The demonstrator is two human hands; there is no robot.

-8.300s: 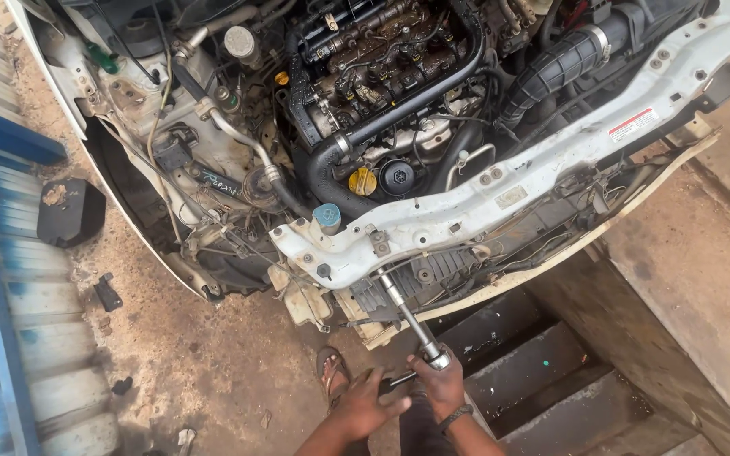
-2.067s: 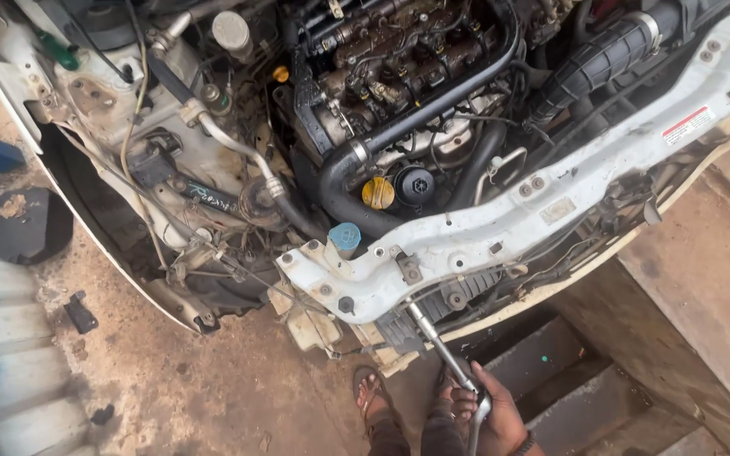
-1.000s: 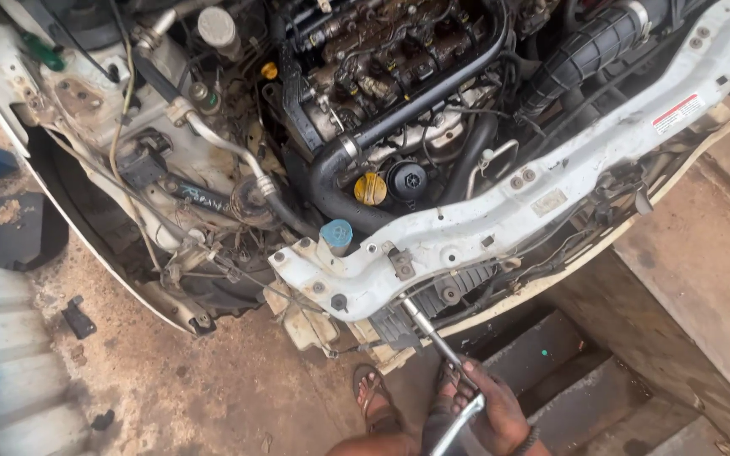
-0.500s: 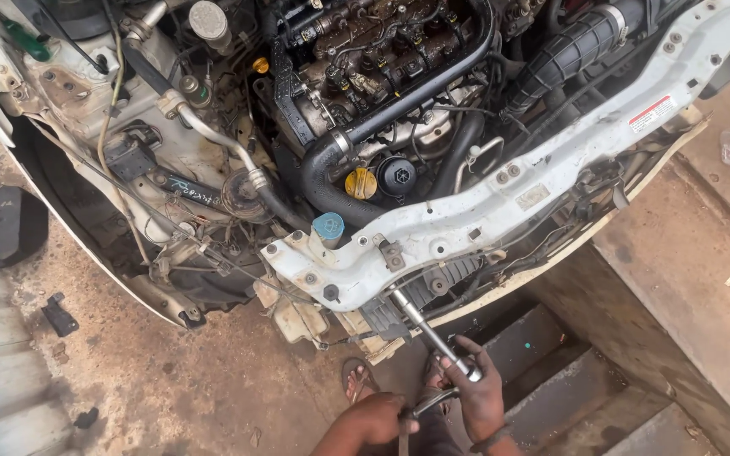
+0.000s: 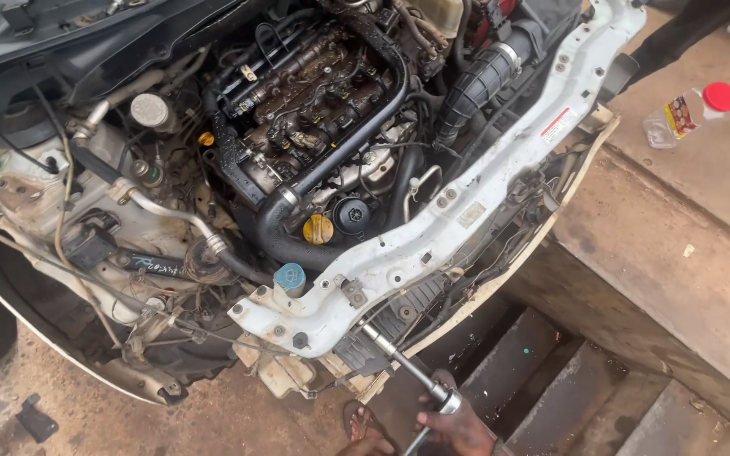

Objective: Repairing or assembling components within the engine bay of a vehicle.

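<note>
- Stripped car front with open engine bay (image 5: 314,143) filling most of the view, white crossmember (image 5: 466,203) running diagonally across its edge.
- Concrete pit steps (image 5: 551,380) below, at lower right.
- Clear plastic bottle with red cap (image 5: 690,114) lying on the concrete ledge, far right.
- Long socket wrench (image 5: 407,371) angled up under the crossmember, tip near its lower end.
- Right hand (image 5: 462,426) closed around the wrench's handle end, at bottom edge.
- Left hand (image 5: 365,446) barely in view beside it; grip impossible to tell.

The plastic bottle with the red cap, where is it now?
In the head view, the plastic bottle lies at the upper right on the concrete ledge, beside the white front crossmember.
</note>
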